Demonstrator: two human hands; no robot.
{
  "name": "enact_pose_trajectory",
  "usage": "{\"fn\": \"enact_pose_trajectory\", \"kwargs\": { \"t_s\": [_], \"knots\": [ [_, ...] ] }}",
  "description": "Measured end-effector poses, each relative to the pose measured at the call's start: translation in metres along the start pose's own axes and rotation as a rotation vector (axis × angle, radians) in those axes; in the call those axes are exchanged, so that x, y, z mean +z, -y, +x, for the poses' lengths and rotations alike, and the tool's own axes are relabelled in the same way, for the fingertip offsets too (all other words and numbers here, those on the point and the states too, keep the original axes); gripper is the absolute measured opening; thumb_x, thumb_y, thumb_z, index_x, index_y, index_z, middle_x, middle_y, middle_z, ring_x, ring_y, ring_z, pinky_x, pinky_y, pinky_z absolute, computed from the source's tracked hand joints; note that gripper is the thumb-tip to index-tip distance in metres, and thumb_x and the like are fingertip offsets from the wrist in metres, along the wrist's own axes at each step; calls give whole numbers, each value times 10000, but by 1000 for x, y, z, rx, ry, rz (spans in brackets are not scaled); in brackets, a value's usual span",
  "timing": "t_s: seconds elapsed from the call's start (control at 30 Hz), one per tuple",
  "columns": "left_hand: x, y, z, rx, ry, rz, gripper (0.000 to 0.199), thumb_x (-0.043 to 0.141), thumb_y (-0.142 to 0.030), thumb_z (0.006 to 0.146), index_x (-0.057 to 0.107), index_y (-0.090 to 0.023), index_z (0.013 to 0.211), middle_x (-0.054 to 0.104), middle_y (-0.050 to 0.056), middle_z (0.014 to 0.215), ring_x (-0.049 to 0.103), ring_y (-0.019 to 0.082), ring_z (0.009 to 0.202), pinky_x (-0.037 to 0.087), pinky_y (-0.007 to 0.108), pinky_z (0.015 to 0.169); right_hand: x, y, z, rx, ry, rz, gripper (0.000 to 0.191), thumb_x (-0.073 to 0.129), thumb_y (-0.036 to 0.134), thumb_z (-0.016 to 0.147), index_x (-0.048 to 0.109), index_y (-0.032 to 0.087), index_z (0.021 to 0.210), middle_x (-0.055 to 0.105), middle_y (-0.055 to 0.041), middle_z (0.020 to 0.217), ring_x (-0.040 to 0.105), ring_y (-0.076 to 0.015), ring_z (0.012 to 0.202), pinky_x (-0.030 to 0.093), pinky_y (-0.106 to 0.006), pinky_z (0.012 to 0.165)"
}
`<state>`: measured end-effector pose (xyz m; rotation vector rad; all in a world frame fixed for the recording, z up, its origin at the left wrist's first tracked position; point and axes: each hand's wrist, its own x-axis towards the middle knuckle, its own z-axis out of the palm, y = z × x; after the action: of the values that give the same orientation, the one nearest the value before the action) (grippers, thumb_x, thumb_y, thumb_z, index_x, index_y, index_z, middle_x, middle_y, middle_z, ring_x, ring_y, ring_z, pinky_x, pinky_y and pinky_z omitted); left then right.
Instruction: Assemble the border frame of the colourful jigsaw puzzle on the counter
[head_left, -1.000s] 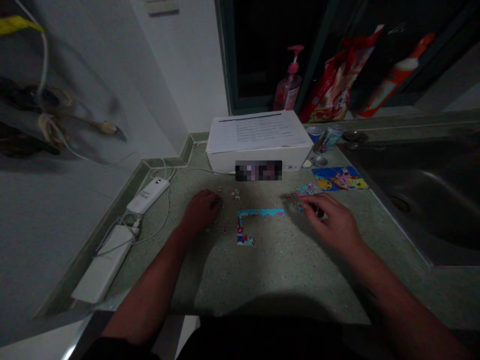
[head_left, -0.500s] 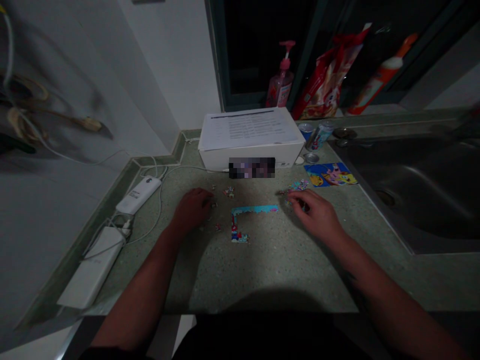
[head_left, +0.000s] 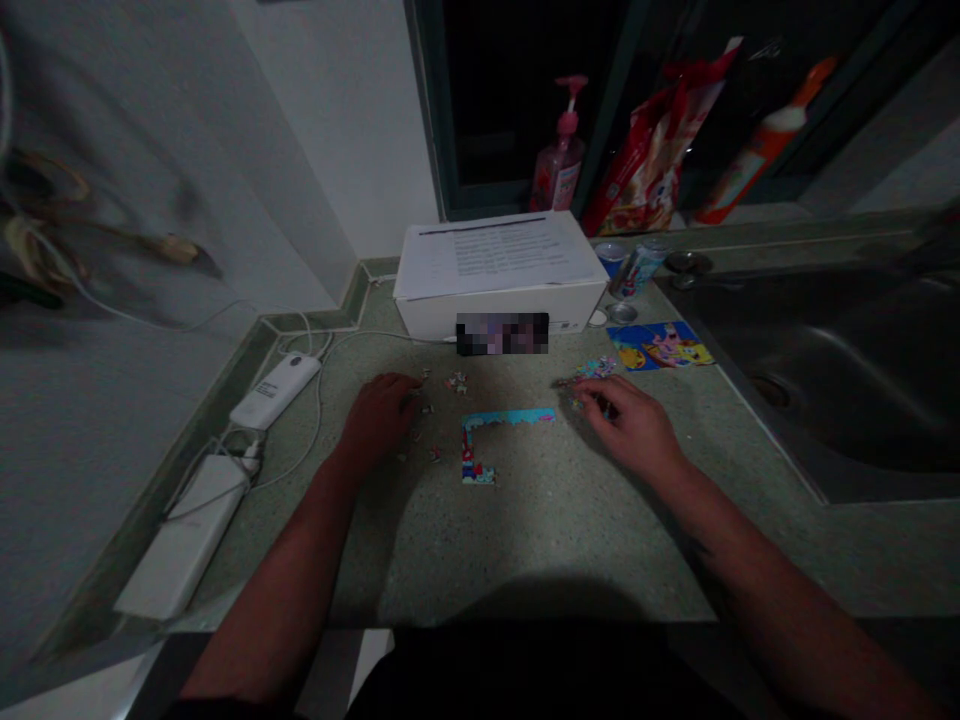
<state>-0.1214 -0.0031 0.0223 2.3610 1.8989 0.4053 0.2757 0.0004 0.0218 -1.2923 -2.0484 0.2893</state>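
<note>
A partly joined jigsaw puzzle [head_left: 510, 417] lies flat on the counter, with a blue top strip, a left side and a short bottom strip. My right hand [head_left: 626, 415] is by the heap of loose puzzle pieces [head_left: 598, 368], thumb and forefinger pinched together; whatever is between them is too small to make out. Left of the puzzle, my left hand [head_left: 379, 415] rests low over the counter, fingers loosely bent and apart, nothing seen in them. Beside it lie scattered puzzle pieces [head_left: 435, 455] and a small cluster of pieces [head_left: 456, 382].
Behind the puzzle stands a white box [head_left: 499, 285] with a printed sheet on top. A cartoon picture card [head_left: 660, 346] lies near the sink [head_left: 825, 400]. Cans [head_left: 637, 270] stand at the back right. White power banks [head_left: 187, 535] with cables lie at left.
My left hand has shifted very slightly left. The right hand keeps its pinch by the heap, and the puzzle looks the same.
</note>
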Motion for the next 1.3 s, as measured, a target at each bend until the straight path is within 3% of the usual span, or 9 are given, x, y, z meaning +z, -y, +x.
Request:
{"fn": "enact_pose_trajectory", "kwargs": {
  "t_s": [0.1,0.33,0.47,0.77,1.07,1.3],
  "knots": [
    [-3,-2,0,-30,-26,23,374,556,-202,972,741,-178,1295,748,139,1286,661,328,1237,498,501,1118,0,-1,0,3,4,0,245,554,303,1021,755,237,1146,787,-76,1036,721,-226,781,571,-386,726],
    [-7,-5,2,-122,46,85,385,525,-189,990,732,-166,1313,756,153,1279,684,330,1209,508,489,1096,-1,-2,0,-32,5,5,236,550,294,1021,747,241,1139,801,-77,1078,748,-251,874,587,-405,754],
    [-4,-3,2,-144,11,72,432,520,-166,976,684,-145,1375,739,158,1337,667,329,1248,484,497,1133,-1,-3,-1,-29,-2,18,237,554,317,1024,750,246,1138,804,-76,1087,749,-247,838,591,-406,735],
    [7,-1,3,-29,-16,16,380,517,-192,996,696,-178,1331,709,143,1391,622,312,1315,438,506,1195,-1,-1,0,-7,15,22,241,560,315,1005,762,264,1126,809,-77,1062,734,-246,770,598,-417,712],
    [11,-5,4,24,22,34,372,522,-297,1056,710,-215,1366,684,129,1444,599,319,1345,424,537,1197,-1,0,-1,-8,21,26,241,560,321,1009,762,265,1128,805,-75,1116,756,-251,841,611,-409,745],
    [12,-4,4,31,28,32,381,530,-273,1049,703,-188,1378,680,126,1456,592,316,1358,417,520,1210,-2,0,-1,-17,18,18,231,560,318,1014,757,265,1121,806,-74,1095,757,-252,839,614,-414,738]
  ]
}}
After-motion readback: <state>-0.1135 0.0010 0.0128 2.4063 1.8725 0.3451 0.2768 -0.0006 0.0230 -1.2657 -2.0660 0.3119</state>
